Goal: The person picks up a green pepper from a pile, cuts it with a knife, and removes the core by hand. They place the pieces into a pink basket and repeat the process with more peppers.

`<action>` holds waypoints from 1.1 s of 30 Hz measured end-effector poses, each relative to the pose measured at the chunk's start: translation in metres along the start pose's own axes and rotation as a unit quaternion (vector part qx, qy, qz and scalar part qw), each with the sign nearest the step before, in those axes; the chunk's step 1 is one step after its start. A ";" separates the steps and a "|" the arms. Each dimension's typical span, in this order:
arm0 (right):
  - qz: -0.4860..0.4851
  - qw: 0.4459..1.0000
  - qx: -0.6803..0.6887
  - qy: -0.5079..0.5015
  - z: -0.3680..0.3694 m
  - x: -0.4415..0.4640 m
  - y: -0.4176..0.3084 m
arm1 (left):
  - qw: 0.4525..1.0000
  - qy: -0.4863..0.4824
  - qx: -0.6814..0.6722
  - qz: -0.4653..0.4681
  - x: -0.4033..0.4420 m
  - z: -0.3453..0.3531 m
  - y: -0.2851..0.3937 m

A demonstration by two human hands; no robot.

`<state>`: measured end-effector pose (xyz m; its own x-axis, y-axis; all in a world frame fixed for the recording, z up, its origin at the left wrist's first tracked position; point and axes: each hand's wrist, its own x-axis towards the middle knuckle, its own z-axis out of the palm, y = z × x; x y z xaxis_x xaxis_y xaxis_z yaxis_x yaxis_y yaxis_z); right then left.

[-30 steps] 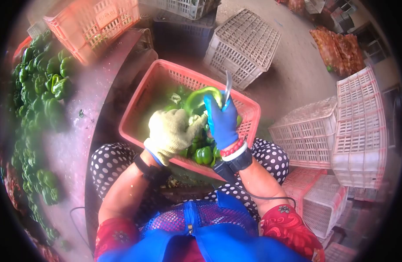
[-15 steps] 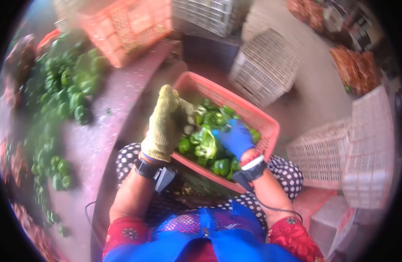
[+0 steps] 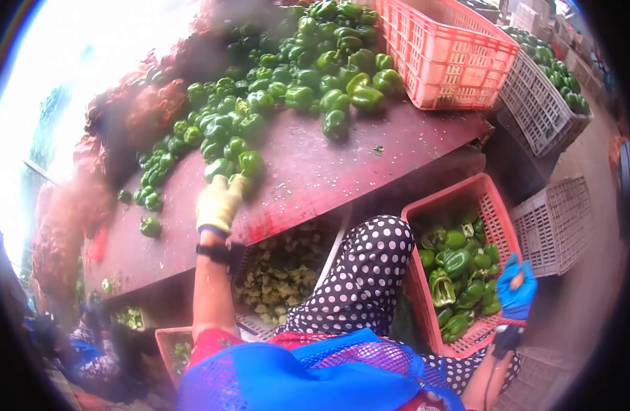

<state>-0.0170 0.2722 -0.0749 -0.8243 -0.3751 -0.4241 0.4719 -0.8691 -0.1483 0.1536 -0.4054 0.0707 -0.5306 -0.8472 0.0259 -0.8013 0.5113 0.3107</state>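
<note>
My left hand [image 3: 220, 202], in a pale yellow knitted glove, reaches to the near edge of a heap of green bell peppers [image 3: 298, 96] on the dark red table. Its fingers are stretched forward and touch the nearest bell pepper [image 3: 250, 163]. My right hand [image 3: 517, 288], in a blue glove, is closed beside the right rim of a pink plastic crate [image 3: 498, 205]. A small brownish bit shows at its fingers, too small to name. Inside the crate lie whole and broken-open green bell peppers [image 3: 459, 264].
The table edge [image 3: 315, 218] runs diagonally before me. An orange-pink crate [image 3: 445, 61] stands on its far end, near a grey crate of peppers [image 3: 544, 89]. Below are pepper scraps [image 3: 277, 274] and a grey crate [image 3: 554, 222]. Another person [image 3: 95, 356] is at lower left.
The view has swung left toward the table. My left hand has gone from above the pink crate to the pepper heap. My right hand has left the crate's peppers for its right side.
</note>
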 end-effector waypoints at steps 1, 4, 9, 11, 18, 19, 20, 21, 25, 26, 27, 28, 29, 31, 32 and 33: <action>0.054 0.998 -0.014 -0.009 -0.005 0.005 0.014 | 0.999 -0.011 0.033 -0.024 0.021 0.010 -0.013; 0.030 0.985 -0.135 0.105 0.023 0.004 0.055 | 0.995 -0.060 -0.083 -0.009 0.051 0.051 -0.022; -0.007 0.966 -0.206 0.154 0.025 0.010 0.059 | 0.992 -0.089 -0.027 0.082 0.038 0.081 0.056; 0.002 0.961 -0.213 0.176 0.026 0.012 0.064 | 0.989 -0.092 -0.007 0.115 0.017 0.092 0.105; -0.026 0.938 -0.266 0.222 0.057 0.006 0.078 | 0.968 0.049 -0.126 0.211 0.035 0.118 0.161; -0.034 0.936 -0.272 0.221 0.058 0.004 0.076 | 0.966 0.104 -0.121 0.202 0.056 0.122 0.152; -0.043 0.934 -0.277 0.221 0.057 0.003 0.075 | 0.974 0.141 -0.058 0.169 0.078 0.125 0.143; -0.051 0.932 -0.282 0.221 0.055 0.003 0.074 | 0.975 0.178 0.005 0.134 0.099 0.126 0.134; -0.033 0.926 -0.300 0.226 0.034 0.008 0.071 | 0.997 -0.059 -0.009 0.051 0.150 0.113 0.123; -0.012 0.932 -0.291 0.218 0.023 0.012 0.069 | 0.994 -0.103 -0.002 0.023 0.148 0.102 0.133; -0.004 0.929 -0.294 0.225 0.020 0.013 0.071 | 0.989 -0.147 0.005 -0.004 0.146 0.096 0.140; 0.002 0.927 -0.296 0.230 0.018 0.016 0.074 | 0.994 -0.107 -0.019 -0.006 0.149 0.103 0.141; 0.009 0.924 -0.299 0.237 0.016 0.017 0.076 | 0.998 -0.053 0.025 -0.010 0.149 0.104 0.148; 0.008 0.921 -0.311 0.236 0.010 0.018 0.077 | 0.992 0.052 0.112 -0.019 0.141 0.100 0.169; 0.005 0.919 -0.313 0.239 0.011 0.016 0.078 | 0.991 0.067 0.119 0.015 0.142 0.099 0.173; 0.003 0.918 -0.315 0.241 0.015 0.017 0.080 | 0.986 0.067 0.142 0.048 0.153 0.110 0.168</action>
<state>0.0024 0.1916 -0.0804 -0.6584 -0.0599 -0.7503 0.6883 -0.4513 -0.5680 -0.0924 -0.4330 0.0228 -0.5811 -0.7951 0.1734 -0.8049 0.5931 0.0222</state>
